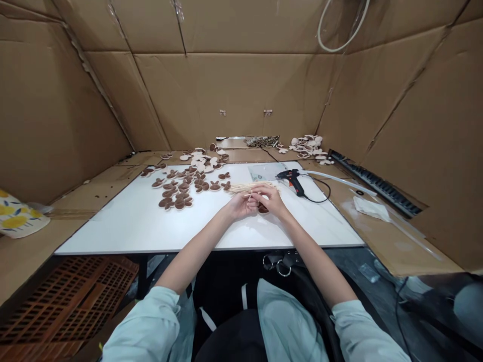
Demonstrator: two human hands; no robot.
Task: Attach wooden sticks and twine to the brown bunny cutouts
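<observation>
My left hand [240, 204] and my right hand [267, 198] meet over the middle of the white table [132, 226], fingers curled together. Between them sits a brown bunny-shaped piece [263, 208], mostly hidden under the right hand, and a thin wooden stick [249, 193] pokes out at the fingertips. A bundle of wooden sticks [245, 187] lies just beyond the hands. To the left, several brown bunny-shaped pieces [181, 188] are spread on the table.
A black and orange glue gun [293, 178] with its cord lies right of the hands. Pale bunny-shaped pieces [309, 147] are piled at the back right. Cardboard walls surround the table. A white cloth [372, 208] lies at right, a patterned bag [17, 218] at left.
</observation>
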